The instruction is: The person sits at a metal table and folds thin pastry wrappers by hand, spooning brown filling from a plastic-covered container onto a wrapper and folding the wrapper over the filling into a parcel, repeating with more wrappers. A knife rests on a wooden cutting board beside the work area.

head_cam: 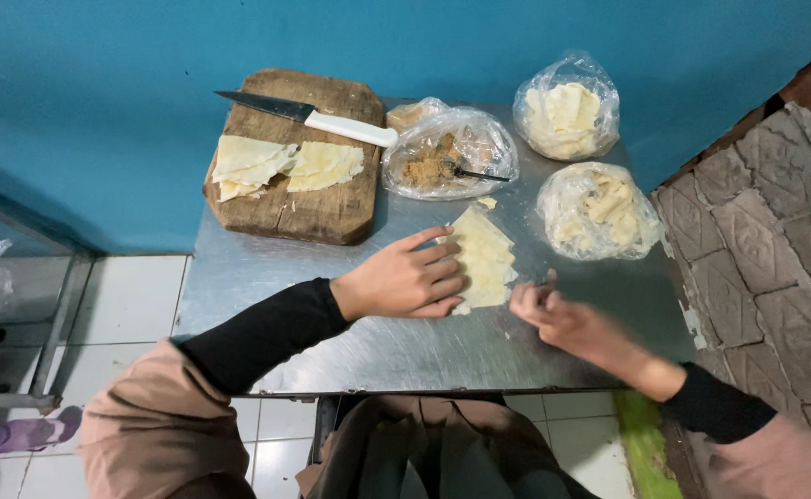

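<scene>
Grip, left hand (403, 279): we lay it flat, fingers spread and extended, palm down on the near-left edge of the pale wrapper sheet (484, 257), pressing rather than clasping; nothing is enclosed in it. Grip, right hand (553, 312): the fingers are curled toward the thumb just off the near-right corner of the same sheet; motion blur hides whether we pinch a corner of dough or hold nothing, so we cannot tell.

The wrapper sheet lies flat on the steel worktop (267, 273), roughly at its middle, and serves as our landmark. Beyond it and to the left sits a wooden cutting board (322, 214) carrying more cut wrappers (287, 165) and a white-handled knife (305, 116). Directly beyond it is a plastic bag of brown crumbly filling (449, 152) with a dark utensil resting in it. Beyond and to the right are two further bags: one of pale folded sheets (567, 106), one of rolled pieces (597, 211), the latter nearest the sheet.

We judge the sheet thin, light, limp and easily torn, likely a little tacky against the metal. It will not bear lifting by its middle. We judge the best hold to be at an edge or corner, pinched lightly between fingertips, with the other palm steadying the far side so the sheet does not slide or stretch.
</scene>
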Demonstrator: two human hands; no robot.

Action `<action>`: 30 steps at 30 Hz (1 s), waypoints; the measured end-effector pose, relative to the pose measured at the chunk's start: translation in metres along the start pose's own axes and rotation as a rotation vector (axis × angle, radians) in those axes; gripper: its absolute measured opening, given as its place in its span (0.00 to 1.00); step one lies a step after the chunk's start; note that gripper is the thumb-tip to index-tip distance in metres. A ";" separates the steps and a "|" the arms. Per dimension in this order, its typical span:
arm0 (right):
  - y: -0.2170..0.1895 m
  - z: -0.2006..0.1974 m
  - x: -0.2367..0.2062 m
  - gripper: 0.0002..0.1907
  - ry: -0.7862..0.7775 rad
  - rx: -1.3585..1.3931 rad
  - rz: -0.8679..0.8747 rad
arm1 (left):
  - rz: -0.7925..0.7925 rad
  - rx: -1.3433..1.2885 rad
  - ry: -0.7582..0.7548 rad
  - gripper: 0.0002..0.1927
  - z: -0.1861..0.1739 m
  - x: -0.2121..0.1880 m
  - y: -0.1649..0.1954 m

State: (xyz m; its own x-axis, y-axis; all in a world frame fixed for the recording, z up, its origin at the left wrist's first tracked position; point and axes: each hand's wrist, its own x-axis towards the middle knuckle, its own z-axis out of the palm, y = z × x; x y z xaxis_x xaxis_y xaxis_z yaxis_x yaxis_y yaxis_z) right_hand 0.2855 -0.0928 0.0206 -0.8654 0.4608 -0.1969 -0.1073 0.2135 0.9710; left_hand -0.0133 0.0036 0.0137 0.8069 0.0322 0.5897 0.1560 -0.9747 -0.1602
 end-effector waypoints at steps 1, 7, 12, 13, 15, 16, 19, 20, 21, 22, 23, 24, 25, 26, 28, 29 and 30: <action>0.008 -0.001 -0.001 0.07 -0.002 0.160 0.075 | -0.001 0.001 0.007 0.14 0.000 0.000 0.001; 0.066 0.018 0.012 0.15 0.188 1.004 0.766 | 0.001 0.003 0.004 0.13 0.000 -0.002 0.000; 0.076 0.062 0.058 0.28 -0.097 1.658 1.026 | -0.006 -0.022 0.002 0.12 0.000 -0.001 0.001; 0.074 0.072 0.066 0.27 -0.042 1.766 1.058 | -0.011 -0.036 0.006 0.12 -0.001 -0.001 0.001; 0.069 0.091 0.085 0.24 0.074 1.979 1.109 | -0.023 -0.063 0.018 0.12 -0.002 -0.002 0.001; 0.067 0.098 0.092 0.21 0.149 2.134 1.097 | -0.023 -0.055 0.008 0.12 -0.002 -0.002 0.001; 0.065 0.115 0.107 0.13 0.297 2.376 1.058 | -0.031 -0.054 0.000 0.12 -0.001 -0.002 0.000; 0.065 0.117 0.111 0.12 0.290 2.309 1.064 | -0.039 -0.066 0.010 0.12 0.000 -0.002 0.000; 0.066 0.119 0.115 0.11 0.283 2.241 1.072 | -0.045 -0.080 0.021 0.12 0.000 -0.002 -0.001; 0.067 0.119 0.114 0.12 0.347 1.991 0.990 | -0.048 -0.078 0.020 0.12 0.001 -0.003 -0.001; 0.070 0.120 0.111 0.12 0.404 1.741 0.901 | -0.050 -0.073 0.019 0.12 0.001 -0.003 -0.001; 0.073 0.120 0.110 0.13 0.451 1.489 0.808 | -0.051 -0.067 0.019 0.12 0.001 -0.003 -0.002; 0.075 0.122 0.112 0.15 0.441 1.344 0.743 | -0.054 -0.066 0.021 0.12 0.002 -0.004 -0.003; 0.077 0.123 0.113 0.17 0.430 1.201 0.676 | -0.060 -0.066 0.023 0.12 0.002 -0.004 -0.003; 0.076 0.125 0.120 0.19 0.399 0.945 0.536 | -0.073 -0.080 0.023 0.12 0.003 -0.005 -0.002; 0.075 0.127 0.125 0.20 0.383 0.827 0.466 | -0.076 -0.091 0.021 0.12 0.003 -0.005 -0.003; 0.074 0.130 0.130 0.20 0.368 0.708 0.396 | -0.079 -0.101 0.019 0.12 0.004 -0.005 -0.003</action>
State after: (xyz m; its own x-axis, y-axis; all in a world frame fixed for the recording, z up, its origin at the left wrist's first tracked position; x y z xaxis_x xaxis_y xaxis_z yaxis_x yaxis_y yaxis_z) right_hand 0.2288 0.0947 0.0494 -0.8900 0.3344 0.3099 0.4557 0.6359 0.6229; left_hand -0.0158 0.0073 0.0079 0.7834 0.1069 0.6122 0.1602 -0.9865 -0.0327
